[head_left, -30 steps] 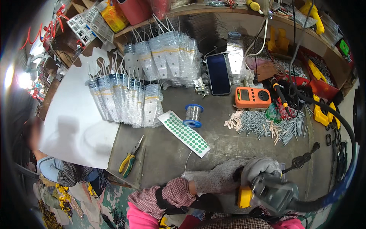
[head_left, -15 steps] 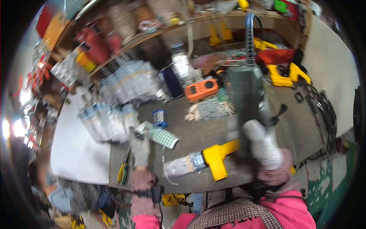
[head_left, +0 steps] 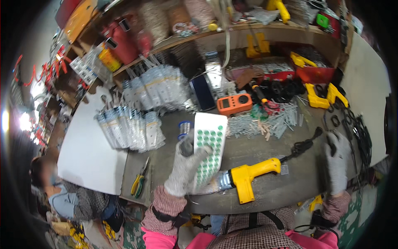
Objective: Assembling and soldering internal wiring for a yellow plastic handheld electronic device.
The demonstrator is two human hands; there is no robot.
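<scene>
Sticker sheet [head_left: 214, 129], white with green round dots: centre of frame, gripped between thumb and fingers of the gloved left hand [head_left: 184, 168]. Right hand [head_left: 338, 162], gloved: right of frame, fingers loosely extended, nothing seen in its grasp, near black cables [head_left: 362, 139]. Yellow tool [head_left: 245, 182]: lower centre, on the grey surface [head_left: 166, 166], clear-wrapped end partly behind the sheet; black cord [head_left: 304, 145] trailing toward upper right. Hazards, as judged: bulky glove fingertips could crease the sheet or lift dots askew; a snagged cord could drag the tool.
</scene>
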